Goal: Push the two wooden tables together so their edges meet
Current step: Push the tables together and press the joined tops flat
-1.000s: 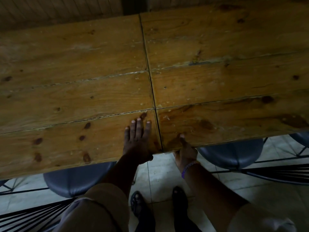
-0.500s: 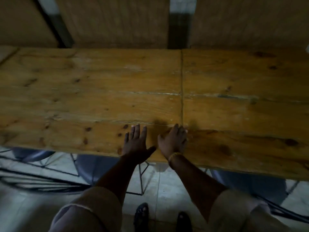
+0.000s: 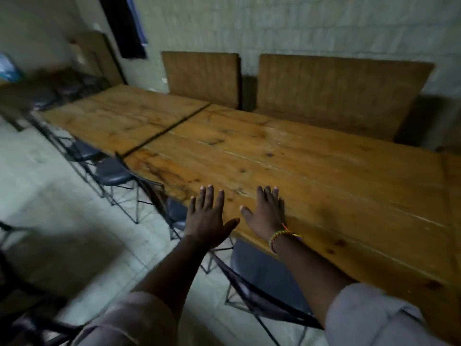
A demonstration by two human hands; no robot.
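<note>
A long wooden table (image 3: 311, 171) runs from the middle to the right of the head view. A second wooden table (image 3: 124, 116) lies farther off at the left, with a thin dark gap between the two. My left hand (image 3: 207, 218) is open with spread fingers at the near table's front edge, partly over the floor. My right hand (image 3: 265, 213), with a coloured bracelet at the wrist, lies flat and open on the near tabletop beside it. At the far right a faint seam to another tabletop (image 3: 452, 196) shows.
Dark metal-framed chairs (image 3: 112, 173) stand tucked along the front edge of the tables, one chair (image 3: 262, 278) right under my arms. Two wooden boards (image 3: 334, 96) lean on the back wall. Pale tiled floor (image 3: 62, 208) spreads to the left.
The view has swung up and left, so the closed seam once between my hands is off to the right. Both hands now rest flat near the table's front edge.
</note>
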